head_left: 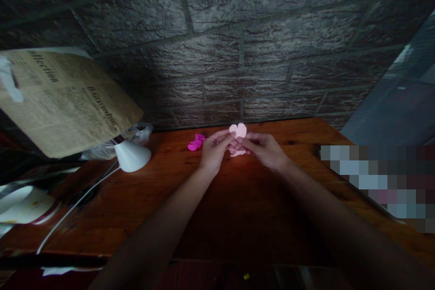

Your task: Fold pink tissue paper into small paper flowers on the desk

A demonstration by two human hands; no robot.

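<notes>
Both my hands meet over the far middle of a wooden table [244, 199]. My left hand [213, 148] and my right hand [263, 147] pinch a small pale pink heart-shaped paper piece [238, 130] between their fingertips. More pale pink paper pieces [237, 151] lie under the fingers, and I cannot tell whether they touch the table. A crumpled bright magenta paper piece [196, 142] lies on the table just left of my left hand.
A white desk lamp [131, 155] with its cable stands at the left. A printed newspaper sheet [64, 99] hangs over the left side. Clear plastic wrap [139, 133] lies by the brick wall [238, 45]. White items [20, 206] sit far left.
</notes>
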